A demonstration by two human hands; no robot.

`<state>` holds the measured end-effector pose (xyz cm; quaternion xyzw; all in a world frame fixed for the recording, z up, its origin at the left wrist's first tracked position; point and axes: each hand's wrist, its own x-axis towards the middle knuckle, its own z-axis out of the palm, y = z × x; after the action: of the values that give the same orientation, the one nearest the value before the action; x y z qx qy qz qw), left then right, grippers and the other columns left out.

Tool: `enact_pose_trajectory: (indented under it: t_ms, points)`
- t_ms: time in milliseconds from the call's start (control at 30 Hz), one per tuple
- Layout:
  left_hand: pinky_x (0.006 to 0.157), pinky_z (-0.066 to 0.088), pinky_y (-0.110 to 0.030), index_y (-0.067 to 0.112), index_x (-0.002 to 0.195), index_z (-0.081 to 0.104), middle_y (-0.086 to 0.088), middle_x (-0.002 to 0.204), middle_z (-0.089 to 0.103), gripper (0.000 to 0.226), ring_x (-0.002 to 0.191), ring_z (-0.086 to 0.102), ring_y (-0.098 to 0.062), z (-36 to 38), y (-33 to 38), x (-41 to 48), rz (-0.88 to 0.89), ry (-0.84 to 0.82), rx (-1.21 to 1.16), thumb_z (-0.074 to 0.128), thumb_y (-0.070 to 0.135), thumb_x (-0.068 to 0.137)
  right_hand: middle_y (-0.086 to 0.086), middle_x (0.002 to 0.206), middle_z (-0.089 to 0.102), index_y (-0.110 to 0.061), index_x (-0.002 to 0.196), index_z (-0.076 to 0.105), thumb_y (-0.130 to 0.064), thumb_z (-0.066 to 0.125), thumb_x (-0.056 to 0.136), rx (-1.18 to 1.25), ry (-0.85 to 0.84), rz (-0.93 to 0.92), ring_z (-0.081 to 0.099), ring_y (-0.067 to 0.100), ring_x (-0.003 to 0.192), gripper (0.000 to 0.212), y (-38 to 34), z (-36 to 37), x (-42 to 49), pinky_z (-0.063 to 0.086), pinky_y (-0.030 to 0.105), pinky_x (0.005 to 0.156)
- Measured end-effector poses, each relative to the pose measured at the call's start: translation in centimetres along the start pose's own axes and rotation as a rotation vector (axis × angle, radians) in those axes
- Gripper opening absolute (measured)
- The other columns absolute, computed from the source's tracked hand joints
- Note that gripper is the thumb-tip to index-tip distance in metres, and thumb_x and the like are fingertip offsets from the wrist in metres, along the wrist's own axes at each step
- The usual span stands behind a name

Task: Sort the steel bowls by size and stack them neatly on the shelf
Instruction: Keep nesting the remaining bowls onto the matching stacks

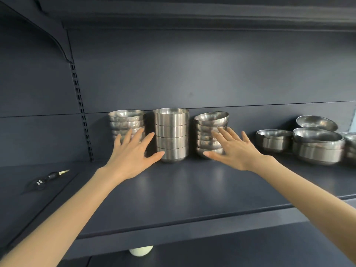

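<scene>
Three stacks of steel bowls stand at the back of the dark shelf point(183, 193): a left stack point(126, 120), a straight-sided middle stack point(171, 132) and a slightly leaning right stack point(211, 122). My left hand point(133, 153) is spread with straight fingers in front of the left stack, its thumb tip at the base of the middle stack. My right hand point(233, 149) is spread too, its fingers in front of the right stack. Neither hand holds anything.
Larger steel bowls sit to the right: a small pile point(273, 139), a wide pile point(317, 149) with a tilted bowl point(316, 123) behind it, and more at the frame edge. Keys point(50, 177) lie on the shelf's left. A white object point(141, 250) shows below the shelf.
</scene>
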<state>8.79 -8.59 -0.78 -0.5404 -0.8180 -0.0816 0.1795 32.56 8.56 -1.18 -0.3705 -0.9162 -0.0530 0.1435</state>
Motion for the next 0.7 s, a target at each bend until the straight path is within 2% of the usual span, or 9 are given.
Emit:
enact_pose_trajectory:
  t_ms: [167,367,500,700]
  points:
    - [0.119,0.008,-0.048,0.034,0.152,0.013,0.001,0.161,0.010,0.107,0.148,0.005,-0.023,0.9,2.0,-0.2,0.031,0.044,-0.051,-0.008,0.081,0.059,-0.006,0.158,0.020,-0.027,0.149,0.024,-0.073,0.031,0.085,-0.011,0.153,0.084,0.014,0.018,0.147,0.080,2.2,0.3,-2.9,0.010,0.049,0.119]
    - [0.118,0.008,-0.045,0.035,0.153,0.008,0.002,0.162,0.008,0.096,0.149,0.003,-0.022,1.0,5.0,0.8,0.097,0.043,-0.097,0.000,0.088,0.073,-0.004,0.160,0.010,-0.026,0.152,0.014,-0.074,0.029,0.085,-0.012,0.104,0.206,0.005,0.020,0.148,0.083,5.4,0.7,-5.6,0.008,0.049,0.118]
    - [0.118,0.009,-0.041,0.035,0.153,0.006,0.005,0.160,0.014,0.104,0.148,0.006,-0.019,1.4,8.1,1.6,0.169,0.028,-0.126,-0.005,0.082,0.061,-0.004,0.160,0.014,-0.026,0.152,0.018,-0.073,0.029,0.086,0.002,0.093,0.247,0.007,0.020,0.148,0.082,7.8,1.1,-6.9,0.007,0.048,0.118]
    - [0.117,0.010,-0.040,0.033,0.153,0.009,0.008,0.159,0.017,0.105,0.147,0.010,-0.019,1.9,14.8,3.9,0.286,0.009,-0.152,-0.004,0.080,0.060,-0.005,0.159,0.016,-0.026,0.151,0.019,-0.072,0.031,0.087,0.024,0.123,0.290,0.010,0.020,0.147,0.080,12.7,1.6,-8.6,0.009,0.048,0.119]
